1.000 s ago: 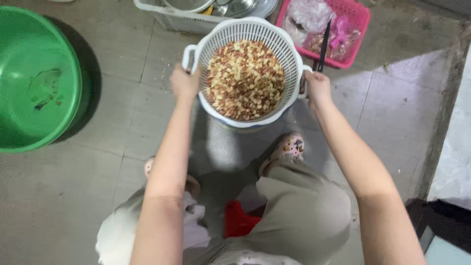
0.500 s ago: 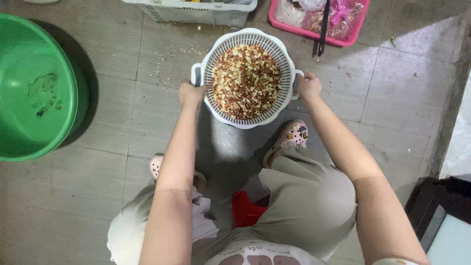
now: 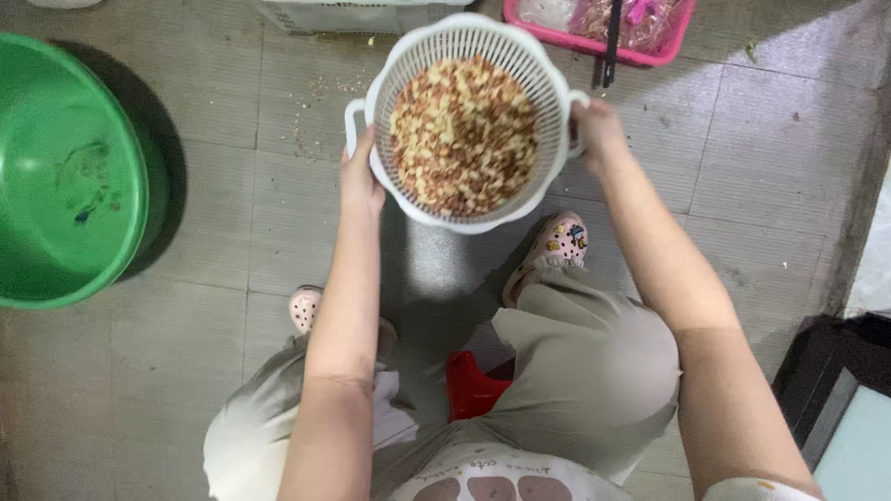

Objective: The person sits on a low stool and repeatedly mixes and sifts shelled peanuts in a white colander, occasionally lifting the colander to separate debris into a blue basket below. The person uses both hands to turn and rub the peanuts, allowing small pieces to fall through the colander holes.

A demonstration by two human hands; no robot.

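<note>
We hold a white slotted colander (image 3: 469,121) up off the tiled floor (image 3: 232,232) with both hands. Left hand (image 3: 360,181) is closed on the left rim just below the left loop handle; right hand (image 3: 599,134) is closed around the right handle. The colander is filled with chopped pieces (image 3: 464,134), a mix of tan and reddish brown, heaped roughly level with the rim. It sits above the floor's far edge, between our knees and the baskets.

A green basin (image 3: 70,176) rests at the floor's left edge, well apart from the colander. A pink basket (image 3: 640,51) with a dark utensil (image 3: 611,42) across it sits at the far edge, near the right hand. A white crate (image 3: 325,14) is beside it. Small crumbs (image 3: 311,111) lie scattered on the tiles near the left hand. A red stool (image 3: 473,385) shows under us; pink clogs (image 3: 557,246) are on our feet.
</note>
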